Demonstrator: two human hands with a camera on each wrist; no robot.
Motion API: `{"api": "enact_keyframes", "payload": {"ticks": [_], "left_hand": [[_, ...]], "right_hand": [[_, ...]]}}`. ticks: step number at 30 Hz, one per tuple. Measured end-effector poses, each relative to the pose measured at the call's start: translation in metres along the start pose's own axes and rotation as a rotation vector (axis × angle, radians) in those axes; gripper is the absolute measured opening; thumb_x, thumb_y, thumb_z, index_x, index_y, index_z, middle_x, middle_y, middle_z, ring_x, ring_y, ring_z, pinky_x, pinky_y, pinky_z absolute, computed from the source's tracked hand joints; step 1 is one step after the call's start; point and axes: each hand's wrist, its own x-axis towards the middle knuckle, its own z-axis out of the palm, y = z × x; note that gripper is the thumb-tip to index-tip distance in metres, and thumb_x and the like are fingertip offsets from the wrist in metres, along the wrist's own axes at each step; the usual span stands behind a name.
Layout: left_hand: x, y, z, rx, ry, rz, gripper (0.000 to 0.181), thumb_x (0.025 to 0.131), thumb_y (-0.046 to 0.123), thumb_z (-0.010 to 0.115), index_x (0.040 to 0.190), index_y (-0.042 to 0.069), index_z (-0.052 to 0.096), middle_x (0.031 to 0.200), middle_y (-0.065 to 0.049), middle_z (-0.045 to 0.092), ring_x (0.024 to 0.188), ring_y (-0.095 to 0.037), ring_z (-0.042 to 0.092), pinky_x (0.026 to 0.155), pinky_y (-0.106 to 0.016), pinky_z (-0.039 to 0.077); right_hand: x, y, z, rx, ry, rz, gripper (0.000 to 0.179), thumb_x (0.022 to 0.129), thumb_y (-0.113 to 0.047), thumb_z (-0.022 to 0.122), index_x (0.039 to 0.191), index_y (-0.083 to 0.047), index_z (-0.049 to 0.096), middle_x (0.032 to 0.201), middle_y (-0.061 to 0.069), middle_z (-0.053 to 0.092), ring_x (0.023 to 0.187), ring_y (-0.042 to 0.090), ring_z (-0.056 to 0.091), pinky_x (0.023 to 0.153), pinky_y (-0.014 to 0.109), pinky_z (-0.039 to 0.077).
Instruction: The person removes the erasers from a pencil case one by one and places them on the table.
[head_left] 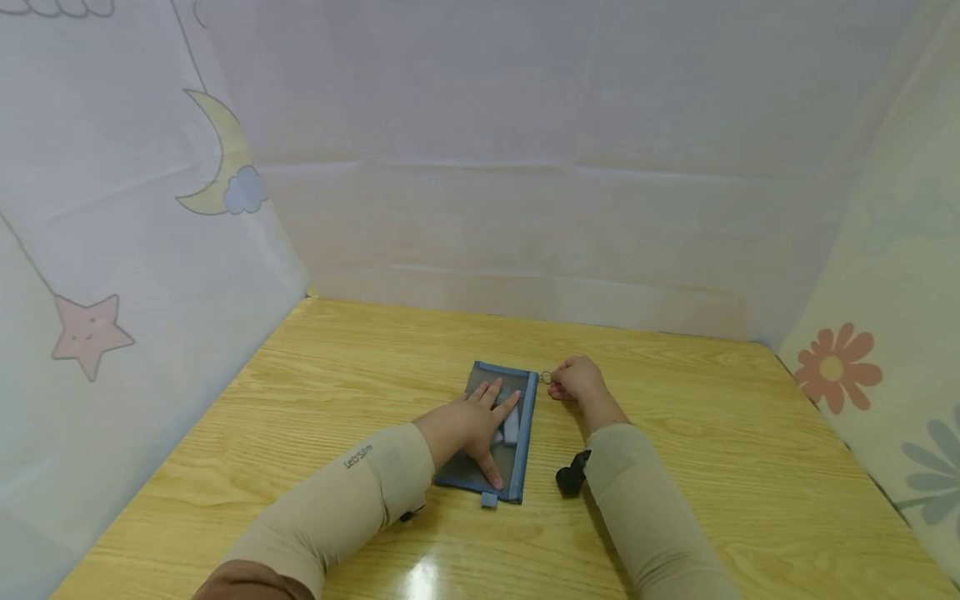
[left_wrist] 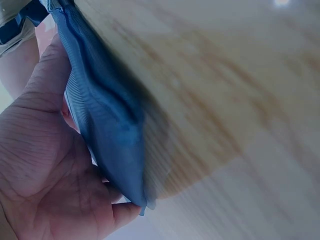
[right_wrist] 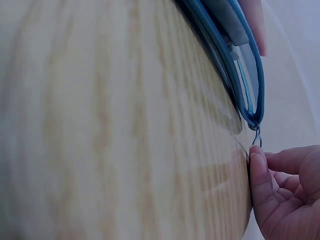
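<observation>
A blue-edged mesh zip pouch point(head_left: 523, 450) lies flat on the table, with pale items point(head_left: 512, 429) showing through it. My left hand point(head_left: 468, 423) rests on top, fingers spread across the mesh. In the left wrist view, the palm point(left_wrist: 50, 165) is beside the pouch's blue side point(left_wrist: 110, 125). Just past the far right corner, my right hand point(head_left: 577, 379) pinches the metal ring point(head_left: 543, 377) of the zipper pull. In the right wrist view the ring point(right_wrist: 259, 139) runs from the pouch corner to the thumb and fingertip of that hand point(right_wrist: 287, 187).
The wood-grain table point(head_left: 300, 400) extends on both sides of the pouch. Printed cloth walls stand at the back point(head_left: 525, 233), left point(head_left: 150, 250) and right. A small black device point(head_left: 572, 475) sits at my right wrist. A blue tab point(head_left: 489, 500) sticks out from the pouch's near end.
</observation>
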Motion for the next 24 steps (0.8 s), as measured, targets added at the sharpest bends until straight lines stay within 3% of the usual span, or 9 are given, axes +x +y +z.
{"api": "enact_keyframes", "payload": {"ticks": [17, 24], "left_hand": [[-0.001, 0.0, 0.0, -0.028, 0.007, 0.021, 0.139, 0.04, 0.076, 0.066, 0.145, 0.03, -0.012, 0.152, -0.009, -0.012, 0.139, -0.029, -0.003, 0.109, -0.045, 0.014], [-0.005, -0.003, -0.001, -0.045, 0.017, 0.025, 0.138, 0.041, 0.074, 0.068, 0.145, 0.03, -0.01, 0.152, -0.009, -0.011, 0.139, -0.029, -0.002, 0.109, -0.046, 0.015]], "right_hand": [[-0.015, 0.003, -0.013, -0.001, -0.049, -0.016, 0.01, 0.09, -0.001, 0.049, 0.092, 0.008, 0.054, 0.073, 0.013, 0.062, 0.062, 0.016, 0.063, 0.06, 0.028, 0.053], [-0.022, 0.008, -0.009, 0.014, -0.027, -0.014, 0.014, 0.09, -0.001, 0.048, 0.098, 0.009, 0.053, 0.078, 0.013, 0.062, 0.065, 0.014, 0.062, 0.064, 0.027, 0.053]]}}
